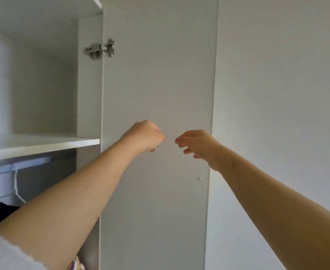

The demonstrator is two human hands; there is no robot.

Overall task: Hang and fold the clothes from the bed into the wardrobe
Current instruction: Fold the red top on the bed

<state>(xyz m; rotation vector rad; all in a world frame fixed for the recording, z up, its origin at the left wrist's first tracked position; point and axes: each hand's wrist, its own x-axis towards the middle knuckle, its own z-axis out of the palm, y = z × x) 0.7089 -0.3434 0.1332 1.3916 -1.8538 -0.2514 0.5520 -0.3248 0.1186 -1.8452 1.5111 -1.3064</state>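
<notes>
both hands raised before the open wardrobe door (156, 75), left hand (146, 136) curled in an empty fist, right hand (195, 145) loosely curled and empty; a dark garment (0, 210) hangs low left inside, likely soft, light, best gripped at the shoulders.

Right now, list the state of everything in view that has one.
wardrobe door: swung open.
left hand: curled in a fist, holding nothing visible.
right hand: fingers loosely bent, empty.
white hanger: hooked on the rail.
dark garment: hanging under the rail.
</notes>
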